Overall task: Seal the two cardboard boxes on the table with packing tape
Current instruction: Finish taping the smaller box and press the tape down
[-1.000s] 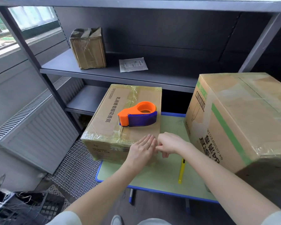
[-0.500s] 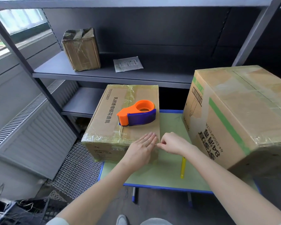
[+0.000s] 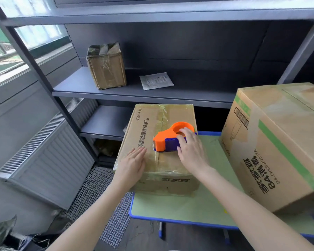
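A small cardboard box (image 3: 143,124) with clear tape along its top seam sits at the left end of the green table (image 3: 181,207). An orange and blue tape dispenser (image 3: 168,141) lies on top of it. My right hand (image 3: 190,147) rests on the dispenser, fingers curled over its blue side and orange ring. My left hand (image 3: 133,163) lies flat, fingers together, on the box's near left top edge. A large cardboard box (image 3: 283,142) with a green stripe stands at the right of the table, taped over its top.
A dark metal shelf unit (image 3: 152,95) stands behind the table, holding a small taped box (image 3: 107,67) and a white packet (image 3: 156,80). A radiator (image 3: 49,160) is at the left, wire mesh (image 3: 105,196) on the floor beside the table.
Both hands have left the box's near front edge. My right hand has gone up onto the tape dispenser, and my left hand has slid left onto the box top.
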{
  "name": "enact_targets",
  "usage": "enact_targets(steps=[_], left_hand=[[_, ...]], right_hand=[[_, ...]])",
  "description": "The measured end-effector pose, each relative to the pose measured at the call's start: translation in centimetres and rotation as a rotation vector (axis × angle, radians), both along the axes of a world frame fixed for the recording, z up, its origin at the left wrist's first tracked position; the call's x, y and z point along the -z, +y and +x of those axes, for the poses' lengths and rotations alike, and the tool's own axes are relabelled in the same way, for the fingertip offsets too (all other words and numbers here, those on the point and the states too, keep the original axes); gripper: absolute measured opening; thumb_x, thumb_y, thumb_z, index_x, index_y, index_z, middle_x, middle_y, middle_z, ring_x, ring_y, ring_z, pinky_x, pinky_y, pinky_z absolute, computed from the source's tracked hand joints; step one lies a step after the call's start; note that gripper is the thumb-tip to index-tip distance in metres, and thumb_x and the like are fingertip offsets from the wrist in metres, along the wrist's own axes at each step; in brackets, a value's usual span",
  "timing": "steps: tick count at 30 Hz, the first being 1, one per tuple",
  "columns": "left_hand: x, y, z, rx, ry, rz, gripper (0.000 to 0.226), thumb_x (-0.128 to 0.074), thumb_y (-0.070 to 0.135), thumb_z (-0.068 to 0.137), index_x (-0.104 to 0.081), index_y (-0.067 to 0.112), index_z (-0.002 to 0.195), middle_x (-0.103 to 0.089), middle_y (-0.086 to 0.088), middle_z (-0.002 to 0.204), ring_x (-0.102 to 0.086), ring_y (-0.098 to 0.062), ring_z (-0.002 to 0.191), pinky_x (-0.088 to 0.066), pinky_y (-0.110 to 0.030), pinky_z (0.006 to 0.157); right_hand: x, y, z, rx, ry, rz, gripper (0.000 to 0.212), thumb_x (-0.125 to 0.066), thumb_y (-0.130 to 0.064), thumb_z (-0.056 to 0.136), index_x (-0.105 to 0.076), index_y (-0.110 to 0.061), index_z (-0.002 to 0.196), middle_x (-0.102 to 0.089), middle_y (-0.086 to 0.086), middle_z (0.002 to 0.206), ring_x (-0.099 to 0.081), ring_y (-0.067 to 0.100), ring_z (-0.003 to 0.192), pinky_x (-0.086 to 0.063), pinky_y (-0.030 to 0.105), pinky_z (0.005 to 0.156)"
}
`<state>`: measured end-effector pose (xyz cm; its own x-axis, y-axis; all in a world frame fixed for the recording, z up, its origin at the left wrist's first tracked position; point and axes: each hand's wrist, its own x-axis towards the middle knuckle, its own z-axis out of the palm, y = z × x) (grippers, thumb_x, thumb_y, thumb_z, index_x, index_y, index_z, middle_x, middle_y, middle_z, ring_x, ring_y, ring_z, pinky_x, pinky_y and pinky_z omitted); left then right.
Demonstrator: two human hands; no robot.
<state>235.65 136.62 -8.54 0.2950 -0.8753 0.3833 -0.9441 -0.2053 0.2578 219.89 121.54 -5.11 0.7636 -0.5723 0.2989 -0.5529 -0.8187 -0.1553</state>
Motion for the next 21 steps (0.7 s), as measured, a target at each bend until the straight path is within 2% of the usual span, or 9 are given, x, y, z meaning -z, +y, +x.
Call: enact_targets(steps=[3,5,7,10,13,15,18,21], left_hand=[[0.2,0.1,2.4,-0.018,0.033,0.146,0.050,-0.050,0.021,0.094,-0.039,0.008,0.141,-0.039,-0.004,0.147,-0.031,-0.019,0.139,-0.006,-0.030,0.116],[0.6,0.0,3.6,-0.044,0.050,0.253,0.055,-0.042,0.035,0.097,-0.030,0.017,0.147,-0.028,0.004,0.153,-0.018,-0.015,0.143,0.001,-0.038,0.117],[1.0,-0.1,4.2,-0.073,0.094,0.321,0.056,-0.039,0.041,0.097,-0.026,0.021,0.148,-0.022,0.006,0.155,-0.011,-0.016,0.145,0.000,-0.047,0.116],[1.8,0.0,4.5,-0.077,0.115,0.360,0.057,-0.036,0.044,0.097,-0.024,0.022,0.148,-0.014,0.004,0.157,-0.003,-0.015,0.145,-0.001,-0.045,0.116],[2.3,0.1,4.4,-0.084,0.032,0.368,0.057,-0.030,0.045,0.098,-0.021,0.021,0.149,-0.012,0.002,0.158,-0.001,-0.015,0.146,-0.001,-0.042,0.117],[2.5,0.1,4.1,-0.096,0.009,0.357,0.057,-0.027,0.045,0.098,-0.021,0.020,0.149,-0.011,0.001,0.158,-0.001,-0.016,0.146,-0.001,-0.043,0.117],[2.4,0.1,3.9,-0.102,-0.002,0.352,0.057,-0.025,0.044,0.099,-0.019,0.019,0.149,-0.011,0.000,0.158,-0.001,-0.017,0.146,-0.002,-0.043,0.116],[2.2,0.1,3.8,-0.092,0.003,0.355,0.057,-0.026,0.043,0.098,-0.020,0.017,0.149,-0.013,-0.001,0.157,-0.002,-0.017,0.145,-0.005,-0.045,0.116]], right_hand=[[-0.4,-0.5,2.1,0.051,0.012,0.010,0.047,-0.050,-0.021,0.094,-0.039,-0.005,0.136,-0.036,0.013,0.144,-0.026,0.026,0.138,-0.015,0.034,0.114],[-0.2,-1.1,3.2,0.084,0.117,0.048,0.055,-0.048,-0.023,0.094,-0.028,-0.006,0.143,-0.035,0.011,0.146,-0.024,0.025,0.139,-0.007,0.037,0.116],[0.3,-1.5,3.8,0.119,0.223,0.075,0.057,-0.046,-0.022,0.095,-0.023,-0.006,0.145,-0.041,0.010,0.141,-0.032,0.024,0.134,-0.003,0.039,0.116],[0.6,-2.0,4.0,0.142,0.266,0.086,0.046,-0.055,-0.026,0.092,-0.040,-0.008,0.131,-0.054,0.007,0.126,-0.046,0.023,0.120,-0.017,0.036,0.113],[0.2,-2.1,3.7,0.168,0.254,0.101,0.034,-0.063,-0.034,0.086,-0.050,-0.011,0.107,-0.061,0.006,0.112,-0.054,0.025,0.107,-0.035,0.033,0.092],[0.1,-1.8,3.4,0.190,0.229,0.102,0.033,-0.064,-0.038,0.085,-0.050,-0.012,0.099,-0.062,0.005,0.106,-0.057,0.024,0.100,-0.038,0.032,0.082],[0.5,-1.0,2.7,0.221,0.144,0.110,0.034,-0.064,-0.043,0.083,-0.047,-0.015,0.092,-0.063,0.003,0.100,-0.058,0.022,0.092,-0.039,0.030,0.078],[0.7,-0.3,2.4,0.253,0.089,0.119,0.037,-0.063,-0.042,0.084,-0.052,-0.012,0.102,-0.060,0.004,0.105,-0.056,0.023,0.095,-0.040,0.031,0.081]])
